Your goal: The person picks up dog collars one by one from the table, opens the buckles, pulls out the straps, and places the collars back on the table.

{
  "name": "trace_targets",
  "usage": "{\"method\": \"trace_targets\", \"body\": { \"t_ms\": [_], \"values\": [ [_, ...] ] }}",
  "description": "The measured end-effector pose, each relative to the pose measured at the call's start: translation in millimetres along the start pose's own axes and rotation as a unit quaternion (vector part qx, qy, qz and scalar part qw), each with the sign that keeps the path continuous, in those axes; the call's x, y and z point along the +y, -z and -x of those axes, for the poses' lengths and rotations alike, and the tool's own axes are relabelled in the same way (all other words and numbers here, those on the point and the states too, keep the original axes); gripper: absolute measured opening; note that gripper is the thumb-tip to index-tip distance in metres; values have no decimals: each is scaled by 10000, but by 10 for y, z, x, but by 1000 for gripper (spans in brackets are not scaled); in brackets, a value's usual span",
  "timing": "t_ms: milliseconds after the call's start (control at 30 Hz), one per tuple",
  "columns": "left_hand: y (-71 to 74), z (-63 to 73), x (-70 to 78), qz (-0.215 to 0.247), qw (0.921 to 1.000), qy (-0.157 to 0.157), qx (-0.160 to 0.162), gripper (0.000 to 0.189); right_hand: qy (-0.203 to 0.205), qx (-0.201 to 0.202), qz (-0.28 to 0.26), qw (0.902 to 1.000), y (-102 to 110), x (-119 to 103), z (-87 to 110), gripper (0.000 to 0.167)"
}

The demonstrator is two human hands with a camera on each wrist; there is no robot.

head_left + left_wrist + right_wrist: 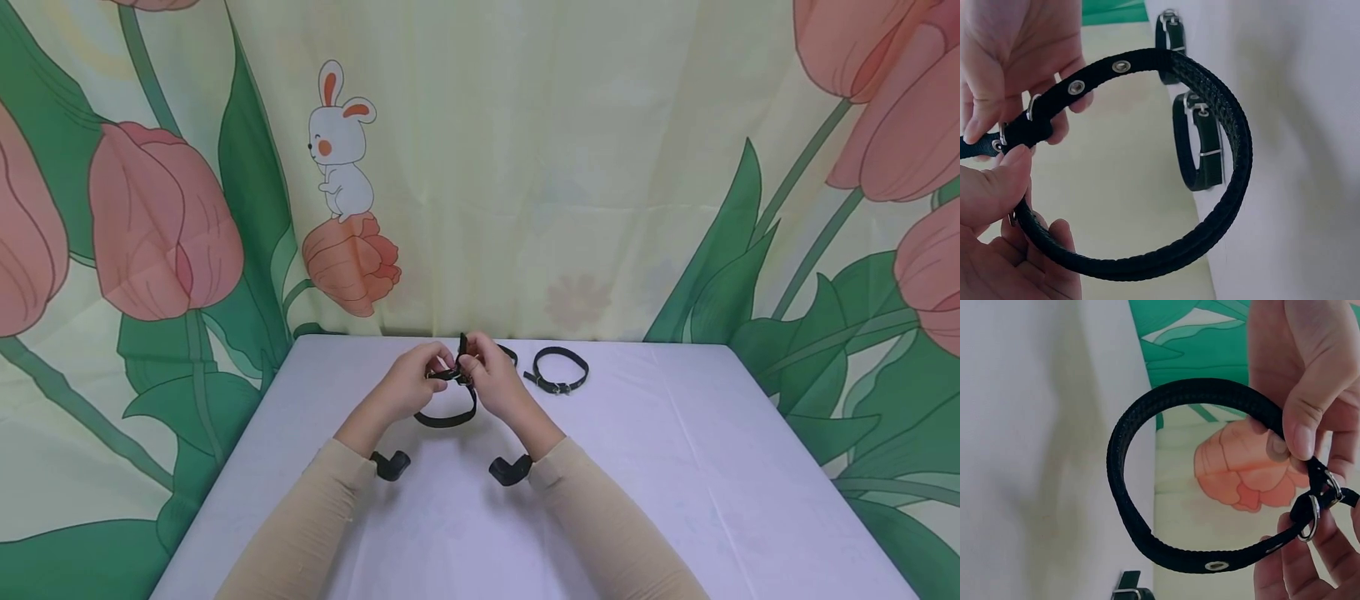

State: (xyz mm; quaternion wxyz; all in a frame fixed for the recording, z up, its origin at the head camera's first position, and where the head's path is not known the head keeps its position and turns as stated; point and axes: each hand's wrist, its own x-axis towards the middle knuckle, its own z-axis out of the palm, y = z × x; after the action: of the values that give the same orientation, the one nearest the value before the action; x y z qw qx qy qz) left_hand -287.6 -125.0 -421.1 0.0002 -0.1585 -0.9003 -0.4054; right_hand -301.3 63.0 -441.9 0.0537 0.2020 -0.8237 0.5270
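Note:
Both hands hold a black collar with metal eyelets, a silver buckle and a metal D-ring, raised above the table's far half. My left hand pinches the band beside the buckle, thumb on top. My right hand pinches the strap at the buckle, where the strap's free end sticks out past it. Below the hands the band hangs in a wide loop. Part of the buckle is hidden by fingers.
On the white table, a second black collar lies buckled to the right. Another collar is partly hidden behind my right hand. Dark wrist-worn camera pieces stick out by both cuffs. A tulip-printed curtain hangs behind the table.

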Motion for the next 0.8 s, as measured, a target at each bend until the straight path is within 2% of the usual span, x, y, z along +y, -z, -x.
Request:
{"method": "trace_targets", "body": {
  "t_ms": [233,533,800],
  "values": [
    [7,2,3,83,9999,-12,-71,29,-176,65,-151,9997,-7,3,-5,15],
    [-2,10,4,83,9999,51,-122,29,-85,18,-109,9999,-15,-5,1,14],
    [-23,8,-17,226,9997,-94,-36,29,-40,68,-237,9997,0,0,-4,13]
  ]
}}
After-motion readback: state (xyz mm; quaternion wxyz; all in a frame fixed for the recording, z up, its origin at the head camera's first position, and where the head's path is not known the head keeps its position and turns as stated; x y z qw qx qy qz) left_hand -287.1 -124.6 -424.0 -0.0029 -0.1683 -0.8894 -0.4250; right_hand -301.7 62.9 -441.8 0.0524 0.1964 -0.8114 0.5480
